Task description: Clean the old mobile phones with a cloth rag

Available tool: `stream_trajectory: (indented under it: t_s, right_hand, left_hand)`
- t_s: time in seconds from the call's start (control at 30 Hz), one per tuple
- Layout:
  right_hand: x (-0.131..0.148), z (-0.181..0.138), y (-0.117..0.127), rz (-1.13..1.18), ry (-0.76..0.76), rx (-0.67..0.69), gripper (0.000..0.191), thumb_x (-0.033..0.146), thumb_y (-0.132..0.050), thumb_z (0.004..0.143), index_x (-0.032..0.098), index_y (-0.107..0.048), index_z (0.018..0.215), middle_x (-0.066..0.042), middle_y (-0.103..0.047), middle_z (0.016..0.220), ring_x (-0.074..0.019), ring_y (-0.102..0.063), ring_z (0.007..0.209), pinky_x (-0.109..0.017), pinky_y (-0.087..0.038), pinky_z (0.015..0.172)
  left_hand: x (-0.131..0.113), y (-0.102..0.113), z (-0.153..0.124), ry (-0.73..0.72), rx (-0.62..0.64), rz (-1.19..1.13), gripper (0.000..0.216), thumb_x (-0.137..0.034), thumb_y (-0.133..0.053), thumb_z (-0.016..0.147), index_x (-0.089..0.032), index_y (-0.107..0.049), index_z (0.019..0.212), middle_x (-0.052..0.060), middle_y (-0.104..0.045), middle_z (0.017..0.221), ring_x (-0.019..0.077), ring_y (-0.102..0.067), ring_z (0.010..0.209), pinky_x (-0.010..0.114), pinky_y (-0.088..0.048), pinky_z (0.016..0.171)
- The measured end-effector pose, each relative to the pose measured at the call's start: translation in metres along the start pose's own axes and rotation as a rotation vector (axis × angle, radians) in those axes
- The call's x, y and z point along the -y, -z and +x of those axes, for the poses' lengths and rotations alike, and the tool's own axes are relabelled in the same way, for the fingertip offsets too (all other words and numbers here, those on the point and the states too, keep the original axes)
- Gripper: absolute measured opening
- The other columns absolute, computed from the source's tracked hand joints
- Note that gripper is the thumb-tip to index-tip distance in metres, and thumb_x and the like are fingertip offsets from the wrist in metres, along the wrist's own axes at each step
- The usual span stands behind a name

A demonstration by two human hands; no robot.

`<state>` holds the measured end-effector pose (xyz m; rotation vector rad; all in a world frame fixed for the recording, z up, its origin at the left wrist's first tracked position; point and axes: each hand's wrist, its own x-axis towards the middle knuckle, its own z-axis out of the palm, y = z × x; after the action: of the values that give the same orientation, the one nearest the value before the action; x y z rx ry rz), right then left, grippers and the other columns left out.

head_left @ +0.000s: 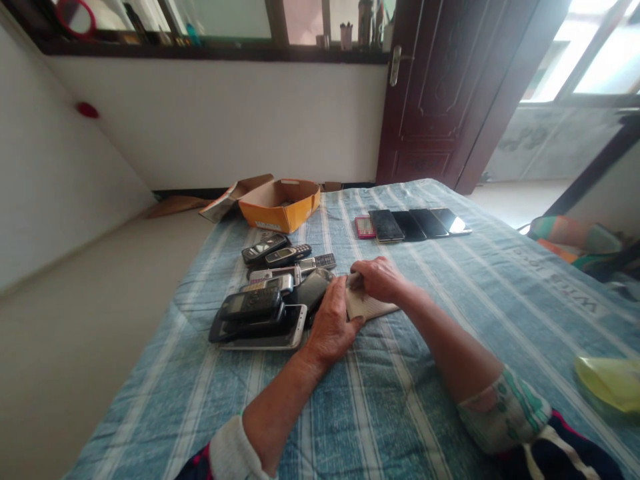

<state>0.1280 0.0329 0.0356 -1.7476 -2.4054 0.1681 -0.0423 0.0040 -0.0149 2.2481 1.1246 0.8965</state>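
1 flat beige piece (369, 307) lies touching both hands (333, 323) (381, 279), partly beneath the right.

No wording can be read, the large lettering (565, 283) on the blue, white-striped cloth (450, 387) being blurred and the print (268, 225) on the open orange cardboard box (300, 212) too small.

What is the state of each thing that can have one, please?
Orange box: open at top
Near phones: heaped, overlapping
Far phones: flat, in a row
Striped cloth: spread, slightly wrinkled
Beige piece: lying flat, partly hidden
Left hand: on beige piece's edge
Right hand: curled, over beige piece
Door: open or shut, unclear
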Motion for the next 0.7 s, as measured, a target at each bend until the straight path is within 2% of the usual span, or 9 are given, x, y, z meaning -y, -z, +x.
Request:
stream_trajectory:
  t_s: [0.23,0.47,0.7]
  right_hand:
    - [-0.010,-0.001,0.002,0.002,-0.040,-0.007,0.027,0.012,-0.049,0.082,0.019,-0.066,0.101,-0.008,-0.072,0.097,-0.0209,-0.064,0.088,-0.029,-0.034,0.074]
    - [0.012,0.001,-0.006,0.046,0.042,-0.027,0.024,0.012,-0.047,0.081,0.018,-0.065,0.096,-0.006,-0.071,0.098,-0.0184,-0.063,0.089,-0.027,-0.034,0.072]
    - [0.024,0.002,-0.006,0.022,0.055,-0.024,0.022,0.009,-0.046,0.082,0.017,-0.063,0.095,-0.007,-0.070,0.097,-0.0183,-0.062,0.088,-0.028,-0.033,0.076]
  left_hand:
    - [0.001,0.000,0.001,0.007,0.008,-0.005,0.081,-0.016,-0.069,0.070,-0.016,-0.030,0.141,0.018,-0.042,0.144,0.0348,-0.037,0.137,0.054,-0.033,0.112]
    - [-0.005,0.002,0.001,-0.013,-0.015,-0.095,0.082,-0.011,-0.067,0.069,-0.017,-0.030,0.142,0.016,-0.043,0.142,0.0327,-0.038,0.136,0.054,-0.033,0.112]
    - [-0.007,0.004,-0.001,0.009,-0.017,-0.115,0.086,-0.007,-0.066,0.068,-0.020,-0.027,0.143,0.015,-0.043,0.143,0.0326,-0.039,0.135,0.055,-0.033,0.112]
